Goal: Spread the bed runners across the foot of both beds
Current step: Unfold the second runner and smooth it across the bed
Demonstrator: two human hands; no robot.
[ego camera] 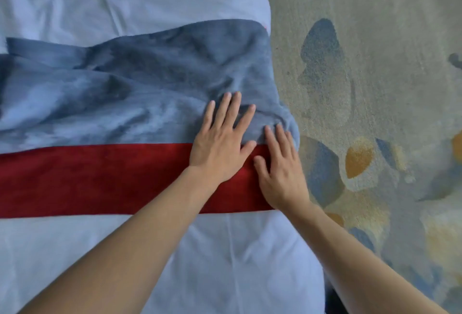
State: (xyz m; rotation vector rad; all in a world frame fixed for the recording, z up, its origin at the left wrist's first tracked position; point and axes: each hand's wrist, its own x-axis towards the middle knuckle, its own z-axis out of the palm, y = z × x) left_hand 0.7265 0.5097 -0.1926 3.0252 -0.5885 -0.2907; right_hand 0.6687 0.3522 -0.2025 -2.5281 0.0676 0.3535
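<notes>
Both bare arms reaching forward, palms down. Left hand [220, 148] flat with fingers [231, 108] spread wide, pressing the runner [120, 103] where grey meets red. Right hand [281, 176] just beside it, fingers straight and close together, at the bed's right edge. Soft, plush runner, rumpled grey band far, smooth red band near, lying across the white bed [225, 258]. Patterned carpet [375, 88] on the right.
</notes>
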